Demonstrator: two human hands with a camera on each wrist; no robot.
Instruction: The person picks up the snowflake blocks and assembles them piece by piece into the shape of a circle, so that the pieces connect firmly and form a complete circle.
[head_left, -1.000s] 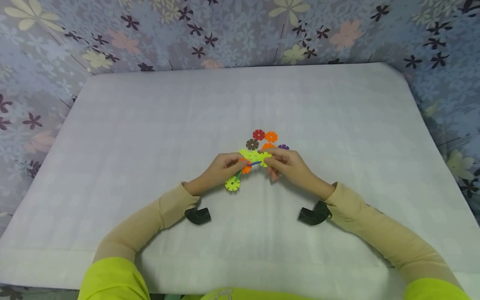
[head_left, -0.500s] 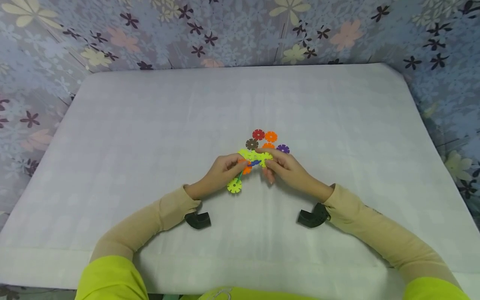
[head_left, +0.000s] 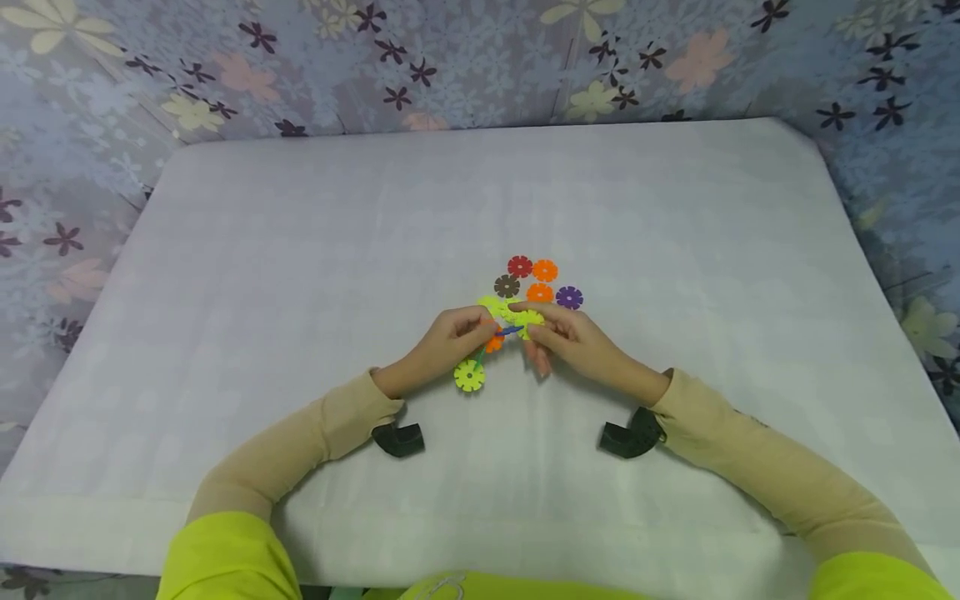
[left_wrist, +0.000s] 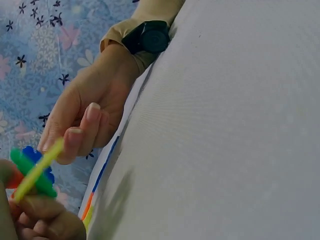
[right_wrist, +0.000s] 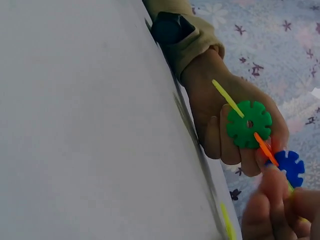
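Note:
My left hand grips a linked string of notched plastic discs, pinching at the orange disc. A yellow disc hangs at its near end, joined through a green disc. At the other end a blue disc sticks out between the hands, nearly edge-on in the head view. My right hand pinches another yellow disc at the blue one; whether the two interlock is hidden by the fingers.
Loose discs lie just beyond the hands on the white-covered table: red, brown, purple, two orange ones, and yellow ones partly behind the fingers. Black wrist cameras are worn on both wrists.
The blue disc turned flatter, then back nearly edge-on. The hanging yellow disc shifted slightly down and right. My right hand moved a little, leaving the purple disc and rear orange disc more exposed.

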